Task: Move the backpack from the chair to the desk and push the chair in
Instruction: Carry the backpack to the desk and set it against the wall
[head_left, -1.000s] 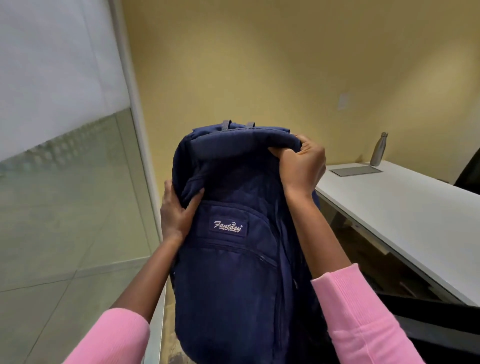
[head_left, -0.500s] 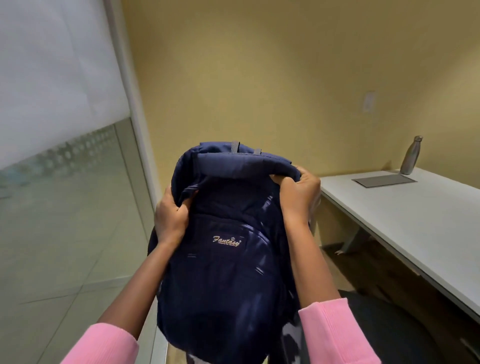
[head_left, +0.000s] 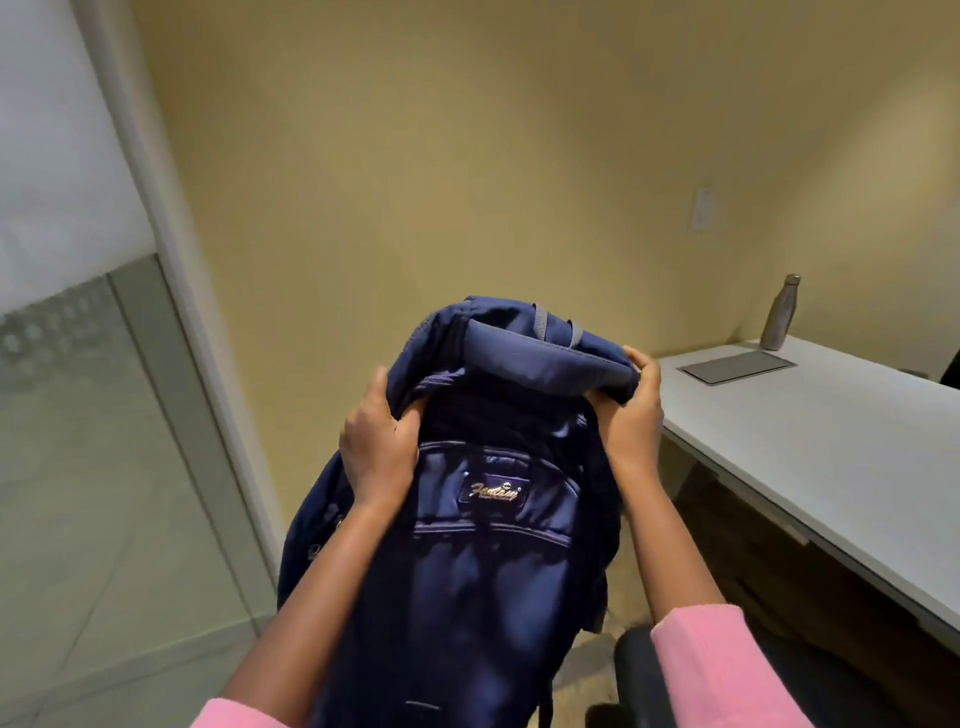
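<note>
A navy blue backpack with a small logo patch hangs upright in front of me, held in the air. My left hand grips its upper left side. My right hand clutches the folded top flap on the right. The white desk stretches along the right, apart from the backpack. A black chair shows only as a dark rounded part at the bottom, below my right sleeve.
On the desk's far end stand a metal bottle and a flat grey pad. A frosted glass partition with a white frame fills the left. A yellow wall closes the back.
The backpack sits lower in view and its top tilts away. The view has swung so the desk lies further right, and the chair part shows below.
</note>
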